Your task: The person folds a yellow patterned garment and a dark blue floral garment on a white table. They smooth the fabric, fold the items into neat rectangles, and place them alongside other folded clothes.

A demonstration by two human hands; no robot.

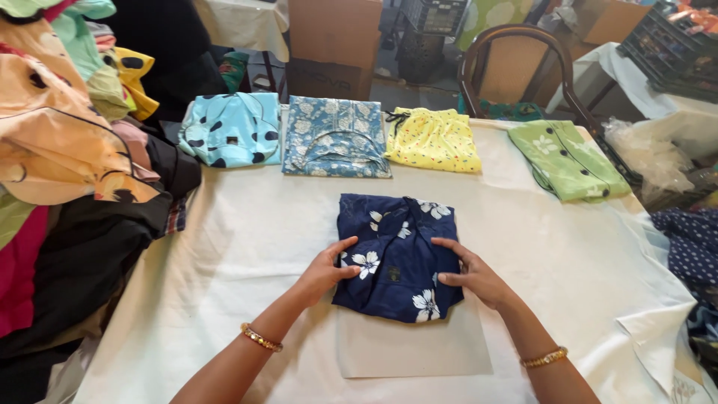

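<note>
Both hands rest flat, fingers spread, grasping nothing: left hand [327,271] and right hand [473,275] press the sides of a soft folded navy shirt [396,258] with white flowers, lying between them on a stiff beige board [411,350].

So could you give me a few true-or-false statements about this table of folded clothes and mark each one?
1. Both hands, left hand and right hand, rest on the navy floral garment. True.
2. Four folded garments lie in a row behind it. True.
3. The yellow garment is at the far left of the row. False: the light blue spotted one is.
4. The navy garment lies partly on a card sheet. True.
5. The wrists are bare. False: both wear bangles.
</note>
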